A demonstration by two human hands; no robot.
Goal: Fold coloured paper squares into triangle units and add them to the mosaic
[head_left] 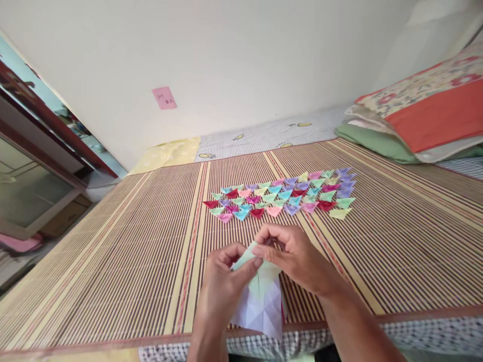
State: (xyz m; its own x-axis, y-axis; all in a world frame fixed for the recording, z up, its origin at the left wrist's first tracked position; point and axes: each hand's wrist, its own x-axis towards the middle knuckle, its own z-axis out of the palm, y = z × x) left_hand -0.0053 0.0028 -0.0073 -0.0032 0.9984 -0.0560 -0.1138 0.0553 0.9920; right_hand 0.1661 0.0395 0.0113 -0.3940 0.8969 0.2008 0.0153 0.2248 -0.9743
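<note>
Forearms (358, 322) nearest, I see left hand (222, 279) and right hand (294, 254) fingers pinching pale-green paper (246, 255) between them, edge slanting up rightward.

Got pale mint paper (268, 272), lavender sheet (260, 314), tan mat (143, 251) with dark stripes, plus folded bits (286, 194) in red, pink, teal, purple, yellow, basically a candy mix.

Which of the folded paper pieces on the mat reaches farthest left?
The leftmost red piece: its pointed tip juts out past every other piece, while the other reds lie farther right.
</note>
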